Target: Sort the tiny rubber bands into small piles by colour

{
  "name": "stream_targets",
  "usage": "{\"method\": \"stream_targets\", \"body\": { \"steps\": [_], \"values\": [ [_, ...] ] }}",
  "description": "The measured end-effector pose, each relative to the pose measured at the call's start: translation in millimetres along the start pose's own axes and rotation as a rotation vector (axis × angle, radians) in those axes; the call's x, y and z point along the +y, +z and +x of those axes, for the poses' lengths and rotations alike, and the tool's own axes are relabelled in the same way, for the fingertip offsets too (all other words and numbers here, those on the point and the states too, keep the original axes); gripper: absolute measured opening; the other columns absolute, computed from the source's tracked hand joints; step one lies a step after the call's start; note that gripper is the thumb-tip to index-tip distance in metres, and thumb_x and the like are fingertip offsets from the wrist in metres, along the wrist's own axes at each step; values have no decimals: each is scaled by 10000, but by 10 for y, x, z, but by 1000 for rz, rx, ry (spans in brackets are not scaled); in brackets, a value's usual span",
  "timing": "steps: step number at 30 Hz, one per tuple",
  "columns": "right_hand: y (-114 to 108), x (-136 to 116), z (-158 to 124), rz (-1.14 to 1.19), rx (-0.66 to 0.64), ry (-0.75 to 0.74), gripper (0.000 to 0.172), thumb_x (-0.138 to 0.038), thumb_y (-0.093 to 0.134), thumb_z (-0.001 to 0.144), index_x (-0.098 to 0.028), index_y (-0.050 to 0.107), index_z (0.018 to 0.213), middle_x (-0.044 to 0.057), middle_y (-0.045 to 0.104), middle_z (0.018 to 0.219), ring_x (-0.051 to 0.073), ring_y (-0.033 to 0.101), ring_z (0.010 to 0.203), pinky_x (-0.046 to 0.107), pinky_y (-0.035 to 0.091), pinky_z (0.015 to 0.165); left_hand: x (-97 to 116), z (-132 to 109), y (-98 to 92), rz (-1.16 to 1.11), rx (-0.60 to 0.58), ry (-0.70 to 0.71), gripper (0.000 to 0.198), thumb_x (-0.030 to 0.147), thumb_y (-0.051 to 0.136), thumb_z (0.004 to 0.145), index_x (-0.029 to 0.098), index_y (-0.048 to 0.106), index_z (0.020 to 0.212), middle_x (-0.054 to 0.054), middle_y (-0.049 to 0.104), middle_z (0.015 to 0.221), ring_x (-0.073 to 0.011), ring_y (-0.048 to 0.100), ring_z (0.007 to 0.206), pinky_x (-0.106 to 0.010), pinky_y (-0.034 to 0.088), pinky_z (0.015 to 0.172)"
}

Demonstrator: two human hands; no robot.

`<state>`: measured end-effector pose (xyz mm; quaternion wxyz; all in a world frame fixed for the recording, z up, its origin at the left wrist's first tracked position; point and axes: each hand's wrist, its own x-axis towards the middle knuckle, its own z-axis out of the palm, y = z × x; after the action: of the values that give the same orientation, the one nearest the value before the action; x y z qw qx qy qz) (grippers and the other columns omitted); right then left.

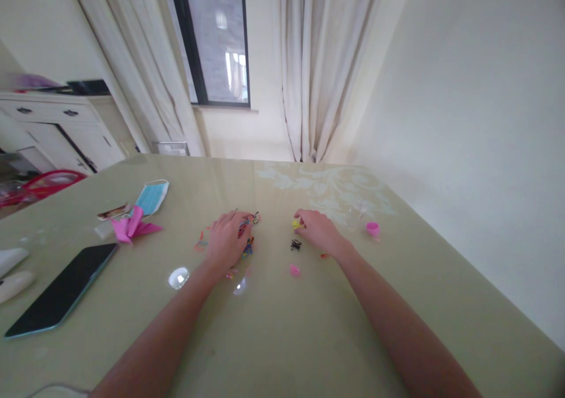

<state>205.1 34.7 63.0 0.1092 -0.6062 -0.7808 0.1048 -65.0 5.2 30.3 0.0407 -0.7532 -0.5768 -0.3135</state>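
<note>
My left hand (227, 237) lies over a loose pile of small coloured rubber bands (248, 247), its fingers apart and curved on top. The palm hides part of the pile. My right hand (316, 228) is closed at the fingertips on yellow rubber bands (296, 225), low over the table. Just below it sits a small cluster of black bands (295, 245), and nearer to me a pink cluster (295, 270). An orange band (325, 256) lies beside my right wrist.
Right of my right hand stands a small pink cup-shaped piece (373, 228). On the left are a pink folded-paper shape (132, 227), a blue face mask (152, 198), a black-screened tablet (64, 289) and a round clear piece (179, 278). A wall borders the table's right side.
</note>
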Motion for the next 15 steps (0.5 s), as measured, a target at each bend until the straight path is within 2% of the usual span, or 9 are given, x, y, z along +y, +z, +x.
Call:
{"method": "stream_targets", "body": {
  "steps": [4,7,11,15],
  "values": [
    [-222,15,-118,15,44,-3,349,-161,677,932,-205,725,1274,133,785,1178,287,736,1040,367,519,853,-51,17,-33,63,-80,10,235,312,550,1002,257,774,1049,-91,775,1064,-315,690,1003,-444,534,874],
    [-319,-1,-316,102,141,-32,281,-158,639,957,-223,743,1210,94,805,1105,256,746,999,348,517,857,-57,-8,17,105,-131,25,253,303,541,1001,265,791,1006,-94,778,1059,-314,677,1006,-451,520,876],
    [-194,-52,-567,177,207,-82,166,-169,619,977,-216,763,1047,67,806,1033,218,743,900,316,507,799,-29,-21,124,124,-142,46,299,334,545,1007,306,768,1204,-105,763,1268,-353,625,1163,-532,472,966],
    [19,-111,-659,180,210,-81,126,-195,634,991,-204,758,972,52,795,951,203,717,830,299,471,748,6,28,164,202,-251,0,380,397,521,1029,335,707,1355,-88,697,1418,-373,568,1262,-557,421,1016]
  ]
}}
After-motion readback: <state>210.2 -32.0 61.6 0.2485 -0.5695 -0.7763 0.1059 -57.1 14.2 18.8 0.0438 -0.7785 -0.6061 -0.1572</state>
